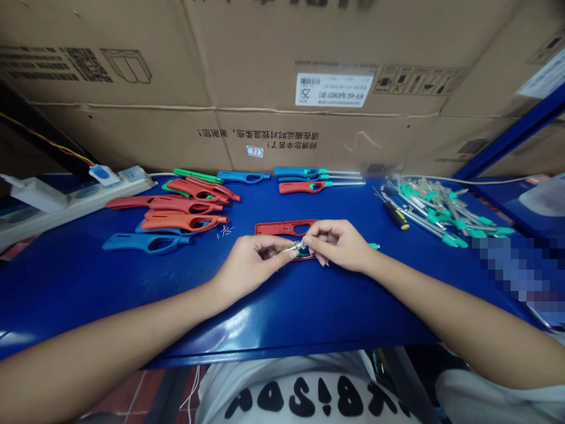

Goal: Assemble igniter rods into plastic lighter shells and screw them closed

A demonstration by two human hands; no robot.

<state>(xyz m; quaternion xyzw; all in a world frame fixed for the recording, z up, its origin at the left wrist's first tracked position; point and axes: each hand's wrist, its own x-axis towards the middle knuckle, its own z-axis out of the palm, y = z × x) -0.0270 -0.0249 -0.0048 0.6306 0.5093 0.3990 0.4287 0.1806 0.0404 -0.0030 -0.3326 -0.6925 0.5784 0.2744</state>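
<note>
My left hand and my right hand meet at the middle of the blue table, both with fingers pinched around a small clear and metal lighter part. Just behind my fingers lies an open red lighter shell, flat on the table. A teal tip pokes out to the right of my right hand. A few tiny screws lie to the left of the red shell.
Red, blue and green lighter shells are piled at the left. Assembled long lighters lie at the back. A heap of metal tubes with teal ends and a yellow-black screwdriver sit right. A power strip lies far left; cardboard boxes behind.
</note>
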